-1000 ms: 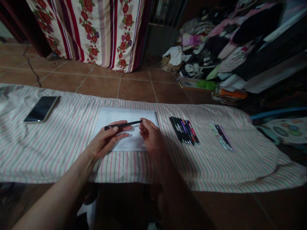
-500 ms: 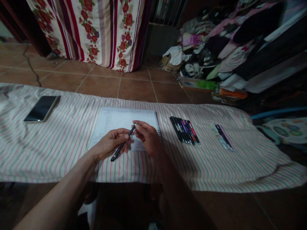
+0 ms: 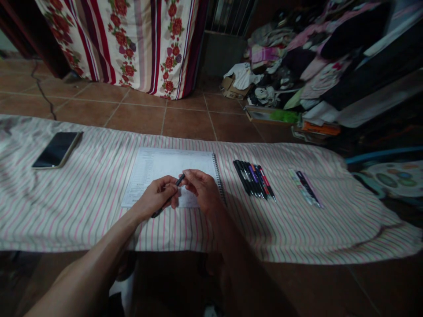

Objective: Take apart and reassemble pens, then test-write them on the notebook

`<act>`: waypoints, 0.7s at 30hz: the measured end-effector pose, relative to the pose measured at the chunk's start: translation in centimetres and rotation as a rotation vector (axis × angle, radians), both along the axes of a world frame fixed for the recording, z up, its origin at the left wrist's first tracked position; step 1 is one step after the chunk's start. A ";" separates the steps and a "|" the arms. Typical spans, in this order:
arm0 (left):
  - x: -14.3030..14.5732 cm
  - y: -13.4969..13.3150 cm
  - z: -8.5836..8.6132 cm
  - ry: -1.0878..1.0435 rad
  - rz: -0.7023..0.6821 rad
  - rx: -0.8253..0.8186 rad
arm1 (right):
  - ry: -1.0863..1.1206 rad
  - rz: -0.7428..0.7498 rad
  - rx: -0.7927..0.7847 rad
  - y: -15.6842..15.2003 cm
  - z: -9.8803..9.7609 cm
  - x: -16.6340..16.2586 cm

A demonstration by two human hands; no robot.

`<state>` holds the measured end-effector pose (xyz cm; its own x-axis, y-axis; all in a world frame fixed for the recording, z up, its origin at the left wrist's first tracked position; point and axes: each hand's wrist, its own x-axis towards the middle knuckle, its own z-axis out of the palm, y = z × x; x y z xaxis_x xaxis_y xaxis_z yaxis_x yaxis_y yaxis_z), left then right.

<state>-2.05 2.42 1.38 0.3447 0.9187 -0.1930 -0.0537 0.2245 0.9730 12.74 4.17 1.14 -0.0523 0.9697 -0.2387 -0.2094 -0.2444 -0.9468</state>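
Over a spiral notebook (image 3: pixel 175 158) I hold a dark pen (image 3: pixel 180 179) slantwise between both hands. My left hand (image 3: pixel 160 193) is closed around its barrel, and the lower end pokes out below the palm. The fingertips of my right hand (image 3: pixel 201 182) pinch the upper end, hiding the tip. The notebook's page is pale with printed lines, and its coil runs along the right side. To the right of it lies a row of several pens (image 3: pixel 254 179), mostly black, with purple and red ones among them.
A second small group of pens (image 3: pixel 308 189) lies farther right on the striped cloth (image 3: pixel 99 189). At the left is a phone (image 3: pixel 57 149). Beyond the cloth are floor tiles, a flowered curtain (image 3: pixel 142 44) and a heap of clothes (image 3: pixel 297 57).
The pen has turned in my left hand, and less of its lower end shows. My right fingertips have come slightly down and closer round the upper end.
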 end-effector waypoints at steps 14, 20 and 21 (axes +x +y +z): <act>1.2 0.0 -0.6 0.113 0.045 0.089 | -0.031 -0.088 -0.011 0.3 0.5 -0.4; 1.1 0.0 -0.7 0.128 0.031 0.090 | 0.028 -0.005 -0.036 0.2 0.5 -0.3; 1.0 0.0 -0.8 0.143 0.035 0.098 | 0.040 -0.004 -0.042 0.2 0.5 -0.3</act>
<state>-1.00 2.45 0.59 0.2879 0.9463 -0.1469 0.0807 0.1289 0.9884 12.40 4.33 1.61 -0.0590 0.9592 -0.2765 -0.2481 -0.2824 -0.9267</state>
